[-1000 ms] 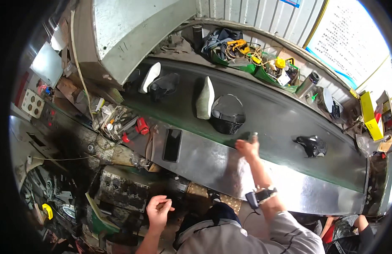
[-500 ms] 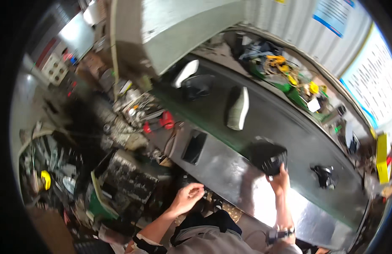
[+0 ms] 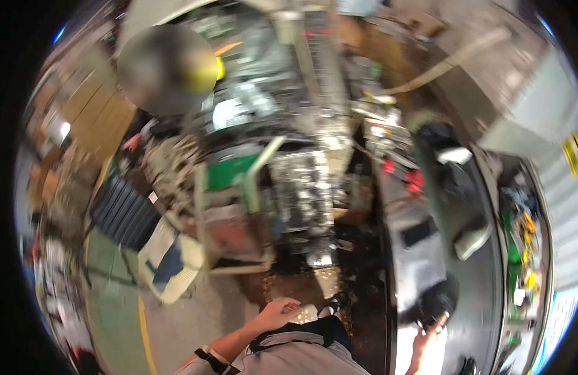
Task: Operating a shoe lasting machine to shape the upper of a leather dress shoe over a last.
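My right hand point(image 3: 428, 340), at the lower right, grips a black rounded piece point(image 3: 438, 302) over the bright metal ledge beside the dark conveyor belt point(image 3: 445, 206). The piece's exact kind is blurred. In front of my waist, my left hand point(image 3: 278, 314) is closed, its fingers curled in, and nothing shows in them. Farther along the belt lie a pale curved piece point(image 3: 472, 242) with a white edge, a dark piece point(image 3: 453, 180) and another white-edged one point(image 3: 454, 155). On the metal ledge point(image 3: 420, 269) rests a flat black rectangle point(image 3: 416, 233), like a phone.
To the left stand a pale chair point(image 3: 171, 265) with a dark cloth, a dark slatted chair point(image 3: 123, 209) and a green-lined bin point(image 3: 229, 175). A grimy metal block point(image 3: 298, 200) sits ahead. Red tools point(image 3: 414, 181) lie by the ledge; yellow clutter point(image 3: 528, 228) fills the far-right shelf.
My view has swung left, so the belt now lies at the right and the chairs show. My right hand still holds the black piece. My left hand stays near my waist, curled.
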Action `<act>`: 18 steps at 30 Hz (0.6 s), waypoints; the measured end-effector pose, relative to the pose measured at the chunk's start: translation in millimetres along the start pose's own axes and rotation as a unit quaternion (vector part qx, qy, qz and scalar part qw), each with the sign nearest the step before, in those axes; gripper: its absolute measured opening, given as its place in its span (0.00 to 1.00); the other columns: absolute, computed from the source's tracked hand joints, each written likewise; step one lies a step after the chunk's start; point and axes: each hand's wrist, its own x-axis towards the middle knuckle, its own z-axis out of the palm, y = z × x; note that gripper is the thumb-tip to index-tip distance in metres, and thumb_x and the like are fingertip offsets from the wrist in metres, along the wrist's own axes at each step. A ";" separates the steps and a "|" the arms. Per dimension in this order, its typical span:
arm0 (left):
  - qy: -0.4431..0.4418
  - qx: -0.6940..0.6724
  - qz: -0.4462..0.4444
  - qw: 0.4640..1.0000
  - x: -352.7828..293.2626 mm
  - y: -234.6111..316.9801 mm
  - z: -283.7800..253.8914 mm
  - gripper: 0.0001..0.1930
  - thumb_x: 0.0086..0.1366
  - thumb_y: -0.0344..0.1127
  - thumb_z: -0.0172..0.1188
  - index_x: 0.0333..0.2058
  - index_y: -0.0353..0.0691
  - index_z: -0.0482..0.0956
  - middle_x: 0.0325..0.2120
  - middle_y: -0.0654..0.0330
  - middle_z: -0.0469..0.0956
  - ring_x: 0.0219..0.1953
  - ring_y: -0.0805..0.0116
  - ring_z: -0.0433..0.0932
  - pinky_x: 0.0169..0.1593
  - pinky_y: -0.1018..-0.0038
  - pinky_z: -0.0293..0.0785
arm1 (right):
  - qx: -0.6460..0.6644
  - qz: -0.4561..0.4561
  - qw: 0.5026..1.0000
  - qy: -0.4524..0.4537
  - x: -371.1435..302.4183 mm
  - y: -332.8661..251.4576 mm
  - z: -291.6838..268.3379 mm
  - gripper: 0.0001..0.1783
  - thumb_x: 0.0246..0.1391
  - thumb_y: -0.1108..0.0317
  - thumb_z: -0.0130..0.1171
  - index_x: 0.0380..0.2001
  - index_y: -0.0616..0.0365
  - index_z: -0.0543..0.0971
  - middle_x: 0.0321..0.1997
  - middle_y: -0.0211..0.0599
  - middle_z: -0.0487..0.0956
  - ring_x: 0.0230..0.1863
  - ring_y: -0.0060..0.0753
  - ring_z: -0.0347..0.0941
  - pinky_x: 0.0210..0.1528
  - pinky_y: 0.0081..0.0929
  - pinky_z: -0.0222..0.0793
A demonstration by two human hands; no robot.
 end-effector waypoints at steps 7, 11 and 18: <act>0.240 -0.169 -0.052 0.954 -166.3 -166.6 -82.9 0.19 0.68 0.45 0.60 0.42 0.31 0.81 0.34 0.54 0.83 0.37 0.67 0.82 0.42 0.69 0.77 | 0.106 -0.349 0.925 -0.110 -106.7 -234.6 17.7 0.02 0.51 0.77 0.60 0.27 0.64 0.78 0.20 0.36 0.75 0.22 0.27 0.67 0.31 0.34 0.69; 0.306 -0.136 -0.125 0.934 -248.9 -223.3 -149.1 0.24 0.66 0.53 0.59 0.36 0.32 0.83 0.30 0.51 0.83 0.32 0.64 0.80 0.40 0.66 0.75 | 0.016 -0.411 0.771 -0.486 -265.4 -328.9 95.6 0.19 0.52 0.67 0.64 0.46 0.65 0.81 0.32 0.42 0.85 0.33 0.27 0.80 0.34 0.27 0.74; 0.492 -0.231 -0.122 0.831 -383.4 -359.0 -247.9 0.24 0.68 0.54 0.57 0.33 0.34 0.84 0.28 0.55 0.84 0.33 0.70 0.81 0.38 0.72 0.74 | -0.103 -0.528 0.534 -0.653 -537.8 -485.3 172.1 0.33 0.58 0.61 0.63 0.64 0.64 0.69 0.40 0.45 0.85 0.40 0.28 0.81 0.44 0.28 0.76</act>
